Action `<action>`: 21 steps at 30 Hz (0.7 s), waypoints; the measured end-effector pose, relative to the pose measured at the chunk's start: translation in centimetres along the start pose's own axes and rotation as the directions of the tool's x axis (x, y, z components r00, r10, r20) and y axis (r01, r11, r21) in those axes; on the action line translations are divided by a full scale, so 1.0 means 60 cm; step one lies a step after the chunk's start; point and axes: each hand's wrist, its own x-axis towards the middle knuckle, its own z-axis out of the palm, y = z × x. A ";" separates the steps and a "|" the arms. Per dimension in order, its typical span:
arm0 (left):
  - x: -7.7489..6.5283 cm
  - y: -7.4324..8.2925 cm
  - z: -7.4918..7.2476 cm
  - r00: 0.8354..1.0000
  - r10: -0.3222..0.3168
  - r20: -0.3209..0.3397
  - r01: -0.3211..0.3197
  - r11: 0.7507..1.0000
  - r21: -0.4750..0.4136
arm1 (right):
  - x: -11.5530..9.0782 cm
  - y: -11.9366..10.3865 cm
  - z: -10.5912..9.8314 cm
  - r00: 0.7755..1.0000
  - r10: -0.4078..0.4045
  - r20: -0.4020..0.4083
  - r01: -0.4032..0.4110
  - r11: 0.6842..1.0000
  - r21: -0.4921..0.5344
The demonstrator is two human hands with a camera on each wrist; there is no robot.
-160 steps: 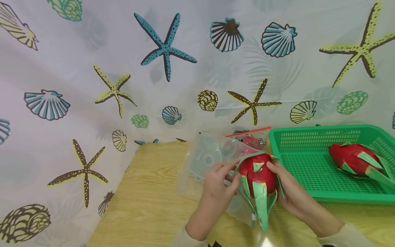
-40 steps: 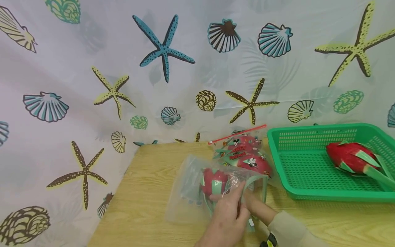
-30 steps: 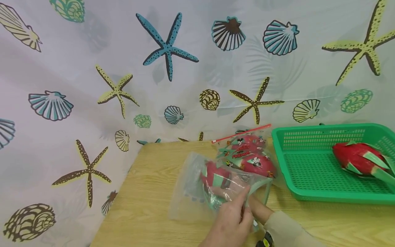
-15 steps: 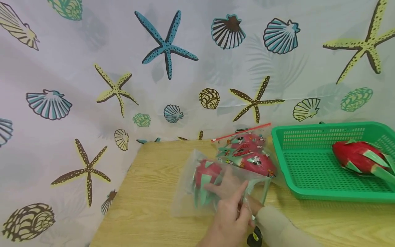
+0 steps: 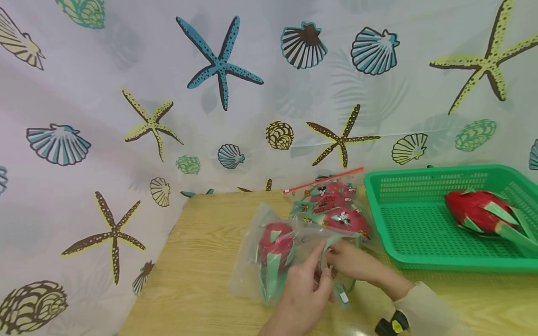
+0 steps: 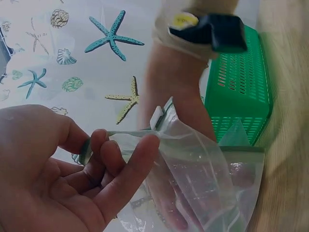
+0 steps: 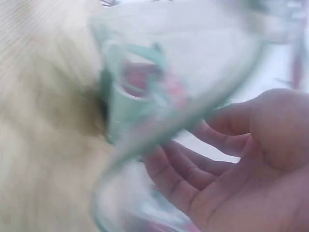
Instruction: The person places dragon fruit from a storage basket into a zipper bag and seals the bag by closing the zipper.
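A red dragon fruit (image 5: 276,240) with long green leaf flaps lies inside a clear zip bag (image 5: 245,268) on the table. My left hand (image 5: 300,296) pinches the rim of the bag's mouth between thumb and fingers, as the left wrist view also shows. My right hand (image 5: 353,261) is at the mouth of the bag, apart from the fruit. In the right wrist view its fingers (image 7: 181,176) are loosely bent beside the green rim and grip nothing. A white zip slider (image 5: 343,295) hangs at the mouth's near end.
Behind the clear bag lies a printed bag with a red zip (image 5: 329,179), holding red fruit. On the right stands a green basket (image 5: 441,262) with another dragon fruit (image 5: 477,210) in it. A curtain with starfish and shells hangs behind the wooden table (image 5: 201,261).
Held by both hands at the bag's mouth at first, the dragon fruit has gone deep into the bag. The right hand has let go and drawn back to the mouth; the left keeps its pinch.
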 end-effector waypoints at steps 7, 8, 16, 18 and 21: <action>0.001 -0.003 0.001 1.000 0.008 -0.005 -0.008 0.999 0.042 | -0.051 -0.020 -0.056 0.998 -0.050 -0.035 0.047 0.996 -0.082; 0.000 -0.004 0.001 1.000 0.007 -0.004 -0.007 0.999 0.044 | -0.056 -0.019 -0.061 0.995 -0.077 -0.055 0.069 0.989 -0.132; -0.009 -0.007 -0.009 0.996 0.079 0.042 -0.083 0.991 0.103 | -0.057 -0.008 -0.054 0.929 -0.304 -0.211 0.180 0.869 -0.460; -0.009 -0.007 -0.008 0.994 0.076 0.082 -0.086 0.988 0.126 | -0.051 -0.006 -0.050 0.901 -0.358 -0.245 0.193 0.837 -0.513; -0.009 -0.005 -0.005 0.989 0.004 0.147 -0.028 0.987 0.160 | -0.043 -0.006 -0.047 0.853 -0.444 -0.275 0.211 0.774 -0.596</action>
